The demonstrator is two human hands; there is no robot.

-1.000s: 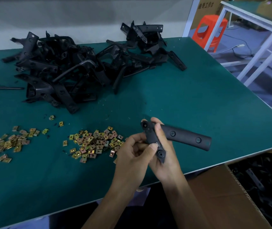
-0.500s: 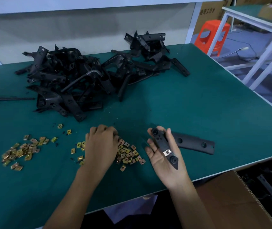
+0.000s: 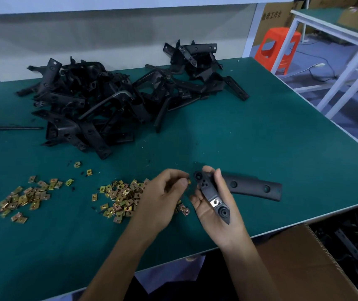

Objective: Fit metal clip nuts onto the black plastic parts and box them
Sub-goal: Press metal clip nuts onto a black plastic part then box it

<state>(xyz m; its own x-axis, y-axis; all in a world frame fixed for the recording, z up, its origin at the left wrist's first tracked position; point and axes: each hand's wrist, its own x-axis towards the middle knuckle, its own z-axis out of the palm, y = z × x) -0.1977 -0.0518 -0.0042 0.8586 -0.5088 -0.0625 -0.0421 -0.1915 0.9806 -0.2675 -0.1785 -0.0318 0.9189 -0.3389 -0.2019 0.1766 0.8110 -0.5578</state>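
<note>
Lifted the left hand (image 3: 163, 193) off the nut pile (image 3: 119, 196) half a second back, now pinches one clip nut (image 3: 188, 182) just left of the black plastic part (image 3: 209, 190) gripped in the right hand (image 3: 214, 210), fitted nut (image 3: 215, 202) low on it; seemingly mid second fitting, next calling for that pinched nut slid onto the part's upper end.

Left hand (image 3: 163, 198) and right hand (image 3: 215, 205) bare, uncovered from fingertips to wrist. Left forearm (image 3: 119, 257) and right forearm (image 3: 249, 263) bare too, slim, uncovered right down to the frame's lower edge. Low between them I see pale lilac-blue cloth (image 3: 167, 275), smooth, with one pointed corner. Beside it I note dark clothing (image 3: 208, 281), near black, detail lost in shadow
</note>
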